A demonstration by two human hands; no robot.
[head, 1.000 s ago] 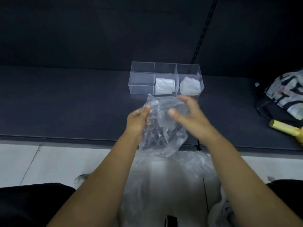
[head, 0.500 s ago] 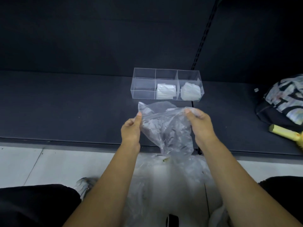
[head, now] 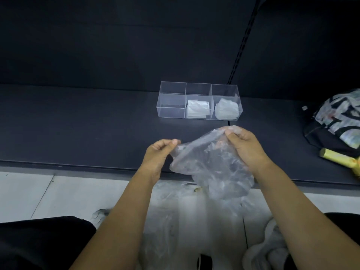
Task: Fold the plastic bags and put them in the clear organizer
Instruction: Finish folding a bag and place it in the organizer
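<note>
Crumpled bag [head: 210, 168] held in the air over the shelf [head: 78, 123] edge, not yet folded.
Left hand [head: 158, 152] and right hand [head: 243, 145] each pinch a top corner. Best to pull it taut, lay it flat and smooth it, then fold it small for the organizer's [head: 172, 88] empty left cell. No writing can be read.

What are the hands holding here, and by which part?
Both hands hold one crumpled clear plastic bag by its upper edge: the left hand pinches the left end, the right hand grips the right end.
</note>
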